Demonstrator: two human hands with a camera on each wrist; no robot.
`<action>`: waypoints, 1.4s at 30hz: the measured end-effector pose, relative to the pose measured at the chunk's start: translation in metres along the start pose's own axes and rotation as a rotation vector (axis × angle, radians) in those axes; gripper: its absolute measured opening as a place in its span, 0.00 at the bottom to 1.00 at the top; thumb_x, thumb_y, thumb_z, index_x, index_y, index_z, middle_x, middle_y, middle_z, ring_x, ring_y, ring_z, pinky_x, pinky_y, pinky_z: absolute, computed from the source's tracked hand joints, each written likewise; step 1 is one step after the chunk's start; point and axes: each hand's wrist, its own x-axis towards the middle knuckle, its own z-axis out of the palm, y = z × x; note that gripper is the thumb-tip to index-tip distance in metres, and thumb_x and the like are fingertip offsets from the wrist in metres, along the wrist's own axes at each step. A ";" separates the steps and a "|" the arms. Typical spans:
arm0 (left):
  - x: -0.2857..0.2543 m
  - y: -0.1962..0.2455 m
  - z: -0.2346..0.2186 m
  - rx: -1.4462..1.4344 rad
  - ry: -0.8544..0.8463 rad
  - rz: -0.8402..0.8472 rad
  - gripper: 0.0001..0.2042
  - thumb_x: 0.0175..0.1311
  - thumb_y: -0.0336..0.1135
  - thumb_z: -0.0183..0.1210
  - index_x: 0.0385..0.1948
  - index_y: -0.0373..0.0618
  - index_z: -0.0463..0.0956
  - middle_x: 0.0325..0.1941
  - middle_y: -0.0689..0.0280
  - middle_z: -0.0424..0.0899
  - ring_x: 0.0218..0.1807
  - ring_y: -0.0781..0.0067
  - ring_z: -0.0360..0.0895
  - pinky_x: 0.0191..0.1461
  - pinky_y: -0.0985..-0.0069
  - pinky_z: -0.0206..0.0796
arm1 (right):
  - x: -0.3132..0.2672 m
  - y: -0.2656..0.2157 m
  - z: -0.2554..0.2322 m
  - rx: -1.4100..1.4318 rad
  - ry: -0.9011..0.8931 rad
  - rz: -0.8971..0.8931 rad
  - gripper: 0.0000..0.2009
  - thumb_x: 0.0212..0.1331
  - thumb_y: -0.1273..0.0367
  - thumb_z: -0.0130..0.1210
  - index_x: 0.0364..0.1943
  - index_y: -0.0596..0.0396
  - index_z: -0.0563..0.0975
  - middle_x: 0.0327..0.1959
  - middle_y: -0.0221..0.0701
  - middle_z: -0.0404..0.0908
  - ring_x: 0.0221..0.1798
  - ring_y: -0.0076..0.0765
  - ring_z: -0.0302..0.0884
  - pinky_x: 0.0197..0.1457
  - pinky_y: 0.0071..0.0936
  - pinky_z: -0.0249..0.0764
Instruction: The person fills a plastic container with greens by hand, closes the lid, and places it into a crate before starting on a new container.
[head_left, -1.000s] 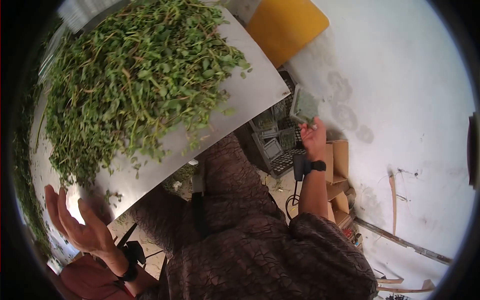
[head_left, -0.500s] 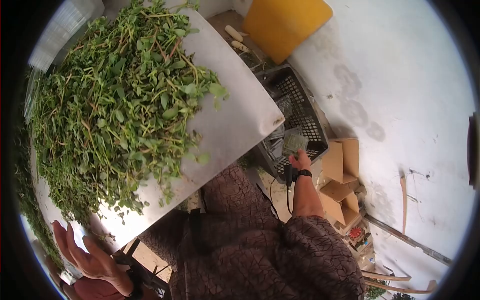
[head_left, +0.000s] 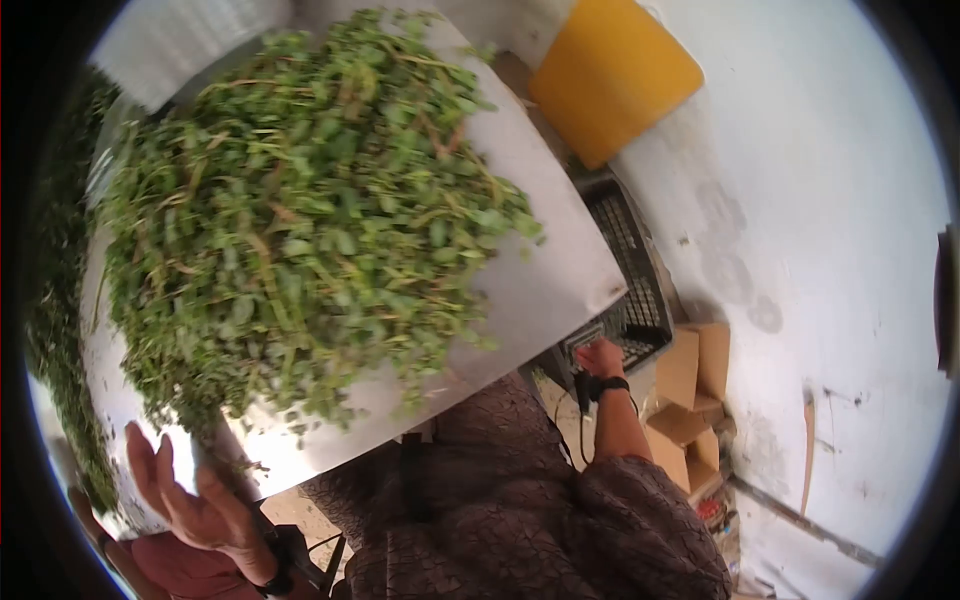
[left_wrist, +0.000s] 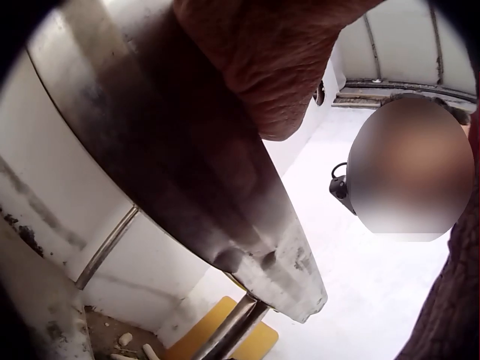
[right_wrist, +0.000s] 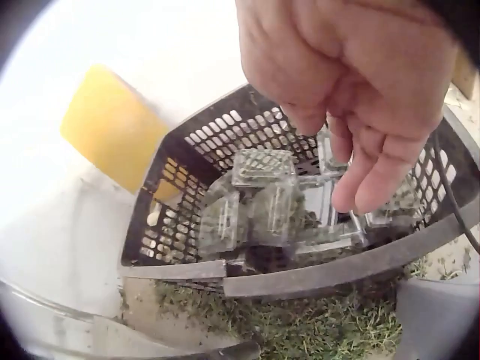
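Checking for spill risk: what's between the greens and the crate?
A bare strip of table, ending at its edge and corner, separates the greens from the crate. The head view shows it.

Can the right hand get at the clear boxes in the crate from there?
Likely yes: the right hand hangs over the open crate, and nothing shows between it and the clear boxes.

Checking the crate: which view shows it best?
Right wrist: it looks into the crate, showing boxes inside. The head view has it partly hidden by the table; the left wrist view lacks it.
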 end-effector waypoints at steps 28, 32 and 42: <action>-0.054 0.023 0.012 -1.022 -0.142 0.474 0.09 0.57 0.36 0.60 0.26 0.39 0.76 0.37 0.59 0.79 0.31 0.63 0.79 0.33 0.69 0.74 | -0.306 -0.465 0.005 -0.208 -0.226 -1.173 0.07 0.57 0.74 0.50 0.34 0.66 0.76 0.28 0.35 0.80 0.27 0.26 0.77 0.33 0.20 0.73; -0.086 0.021 0.065 -1.155 -0.630 0.404 0.12 0.63 0.41 0.54 0.27 0.40 0.73 0.31 0.59 0.77 0.31 0.57 0.76 0.35 0.63 0.70 | -0.337 -0.504 0.058 -0.427 -0.339 -1.459 0.09 0.55 0.73 0.53 0.36 0.66 0.75 0.31 0.37 0.80 0.33 0.27 0.79 0.38 0.21 0.73; -0.124 0.011 0.201 -1.753 -0.667 -0.198 0.11 0.62 0.39 0.55 0.34 0.40 0.76 0.36 0.61 0.81 0.37 0.67 0.76 0.42 0.73 0.68 | -0.363 -0.578 0.203 -0.747 -0.193 -1.507 0.27 0.52 0.51 0.57 0.42 0.66 0.75 0.39 0.51 0.79 0.45 0.48 0.78 0.46 0.37 0.73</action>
